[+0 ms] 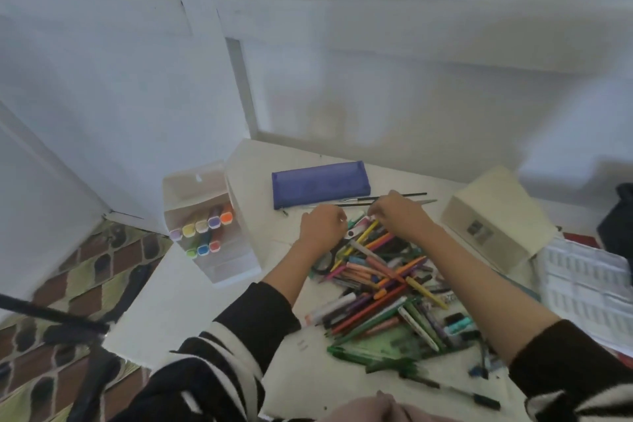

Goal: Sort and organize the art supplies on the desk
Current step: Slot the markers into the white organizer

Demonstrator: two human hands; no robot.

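Although the left hand (322, 226) and right hand (399, 216) curl at the far end of the pile of pens (383, 288), whether either pinches one cannot be told. The pile stretches nearward from them, shafts mostly slanting near-left to far-right; the marker box (205, 226) stands nearer the left hand.

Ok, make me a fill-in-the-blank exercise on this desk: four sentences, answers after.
1. The clear marker box stands to the ___ of the pen pile.
2. The cream box sits on the pile's ___ side.
3. The markers stand in the box in ___ rows.
4. The left sleeve is black with ___ stripes.
Answers: left; right; two; white.
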